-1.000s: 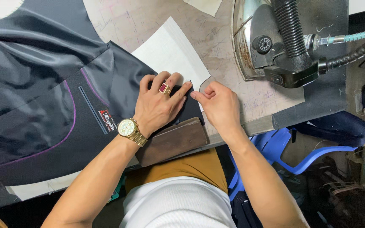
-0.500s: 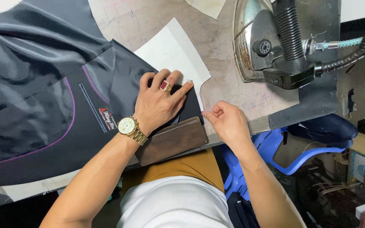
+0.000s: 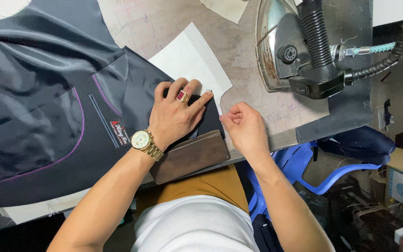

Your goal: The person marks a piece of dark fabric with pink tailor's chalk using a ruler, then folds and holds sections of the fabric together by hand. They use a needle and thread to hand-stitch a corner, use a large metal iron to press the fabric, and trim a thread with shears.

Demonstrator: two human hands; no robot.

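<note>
- Fingers of left hand spread flat, pinning dark jacket panel on worktable.
- Right hand loosely curled at panel's corner, pinching nothing visible.
- White paper piece partly under panel; steam iron parked apart, so pressing looks undone.

tailoring workshop | steam iron; chalk-marked pressing table; jacket lining

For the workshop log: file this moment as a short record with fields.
setting: worn work table
left hand: flat on dark jacket panel, wearing red ring and gold watch
right hand: fingers curled at the panel's edge, beside white paper
near the hands: brown wooden block
behind: steam iron with hoses
below table: blue plastic chair
</note>
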